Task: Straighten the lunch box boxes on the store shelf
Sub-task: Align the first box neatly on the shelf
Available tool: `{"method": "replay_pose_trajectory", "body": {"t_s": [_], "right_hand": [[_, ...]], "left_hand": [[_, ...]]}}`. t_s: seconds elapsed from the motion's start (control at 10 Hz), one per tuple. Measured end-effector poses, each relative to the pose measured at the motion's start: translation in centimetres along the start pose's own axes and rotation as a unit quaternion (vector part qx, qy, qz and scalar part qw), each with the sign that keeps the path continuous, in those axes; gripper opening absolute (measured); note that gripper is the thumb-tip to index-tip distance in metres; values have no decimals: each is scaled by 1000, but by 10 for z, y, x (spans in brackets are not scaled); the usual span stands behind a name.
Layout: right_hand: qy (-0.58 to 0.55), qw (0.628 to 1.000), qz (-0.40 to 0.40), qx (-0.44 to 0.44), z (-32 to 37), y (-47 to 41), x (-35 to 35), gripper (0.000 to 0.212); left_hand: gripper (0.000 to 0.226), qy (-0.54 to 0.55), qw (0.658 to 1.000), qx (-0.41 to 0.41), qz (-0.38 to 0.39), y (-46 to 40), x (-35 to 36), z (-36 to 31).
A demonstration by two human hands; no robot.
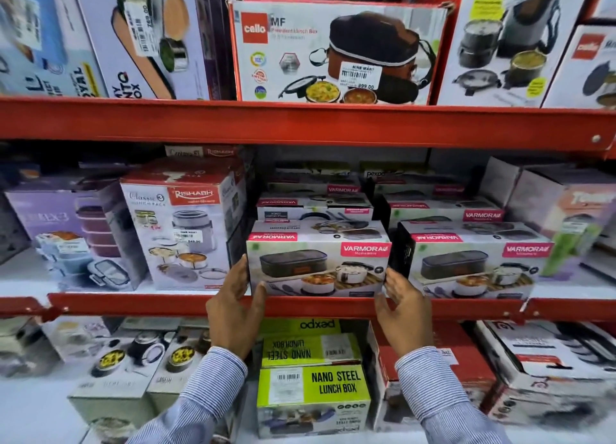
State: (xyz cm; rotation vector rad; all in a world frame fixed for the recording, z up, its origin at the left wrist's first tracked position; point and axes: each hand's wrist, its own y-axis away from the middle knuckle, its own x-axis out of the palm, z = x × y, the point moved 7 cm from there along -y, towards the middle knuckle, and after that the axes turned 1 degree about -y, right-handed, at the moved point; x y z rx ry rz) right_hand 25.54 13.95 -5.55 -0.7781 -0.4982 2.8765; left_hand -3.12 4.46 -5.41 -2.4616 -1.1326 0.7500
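We bracket the front Varmora box (318,267): left hand (233,305) and right hand (401,305) open, palms flat on its ends. Square it flush with the shelf edge (300,305), pressing evenly.

I read "cello MF President Lunch Box" on the top-shelf box (336,52), whose sticker (361,74) said "NINE MART" and "899.00". On the middle shelf, one box (181,230) carried "Classic 3" and "RISHABH", and the front box (318,267) "VARMORA Homeware". Below, a green box (313,398) read "NANO STEEL LUNCH BOX".
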Motion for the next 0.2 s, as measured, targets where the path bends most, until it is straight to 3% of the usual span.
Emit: {"method": "replay_pose_trajectory", "body": {"t_s": [0.2], "right_hand": [[-10,1000,-5,-8,2,8,-6,55]], "left_hand": [[58,-8,1000,7,11,2,-5,-4]]}}
